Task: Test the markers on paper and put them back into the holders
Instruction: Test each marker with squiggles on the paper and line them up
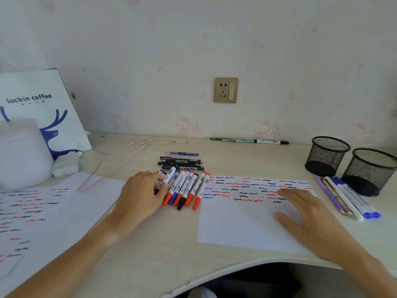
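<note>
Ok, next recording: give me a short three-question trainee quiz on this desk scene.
1. True or false: both black wire-mesh pen holders hold markers.
2. Which hand lies flat on the white test sheet with red, blue and black squiggles?
A. left hand
B. right hand
C. neither
3. Fill in: the left hand touches the row of white-barrelled markers with red, blue and black caps, which lie ___ of that sheet.

Key
1. False: both look empty.
2. B: the right hand rests open on it.
3. Left.
</note>
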